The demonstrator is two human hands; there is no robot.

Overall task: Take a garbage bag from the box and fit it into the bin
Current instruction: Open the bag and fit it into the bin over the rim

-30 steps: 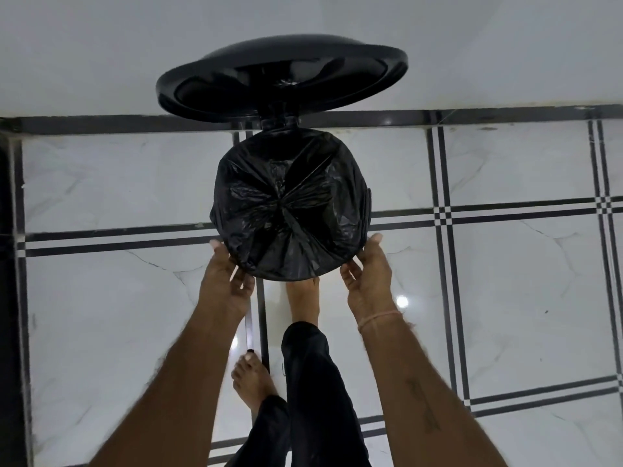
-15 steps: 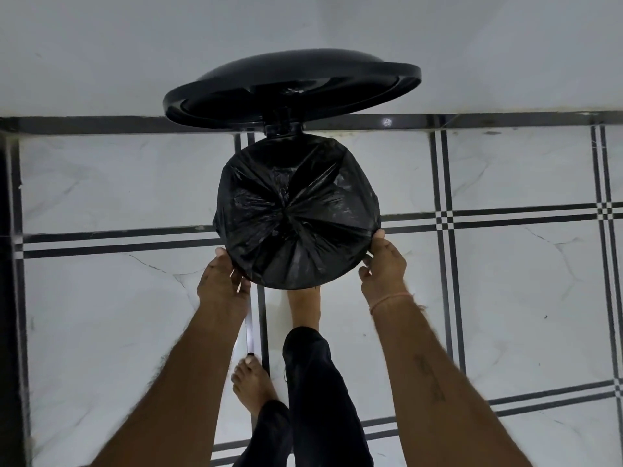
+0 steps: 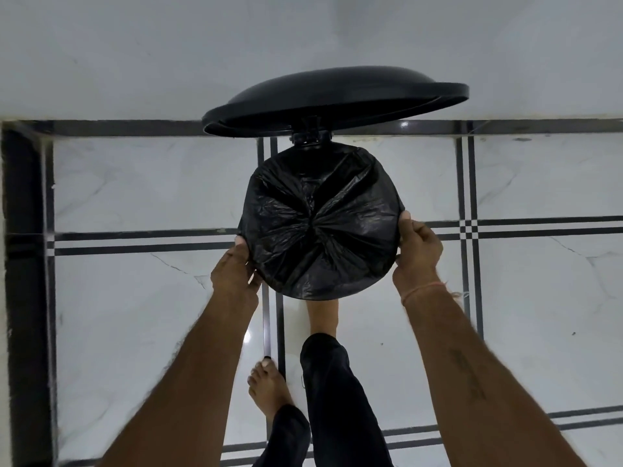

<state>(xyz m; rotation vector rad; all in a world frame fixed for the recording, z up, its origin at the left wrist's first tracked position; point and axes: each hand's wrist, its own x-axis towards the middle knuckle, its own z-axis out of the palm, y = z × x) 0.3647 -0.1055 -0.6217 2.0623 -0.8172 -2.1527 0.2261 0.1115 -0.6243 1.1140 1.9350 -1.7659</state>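
Observation:
A black garbage bag (image 3: 320, 224) is stretched over the round mouth of the bin, its folds gathering to a point in the middle. The bin's body is hidden under the bag. The black lid (image 3: 337, 99) stands raised behind it on a hinge (image 3: 310, 138). My left hand (image 3: 234, 271) grips the bag's edge at the lower left of the rim. My right hand (image 3: 418, 252) pinches the bag's edge at the right side of the rim. The box is not in view.
The bin stands on white marble floor tiles with black stripes (image 3: 472, 227), close to a pale wall (image 3: 303, 45). My right foot (image 3: 322, 315) is at the bin's base, under the rim; my left foot (image 3: 268, 389) is behind it. A dark strip (image 3: 27, 264) runs down the left.
Both hands have slid up the sides of the rim along the bag's edge. The lid has tipped further back in the view as the camera shifted.

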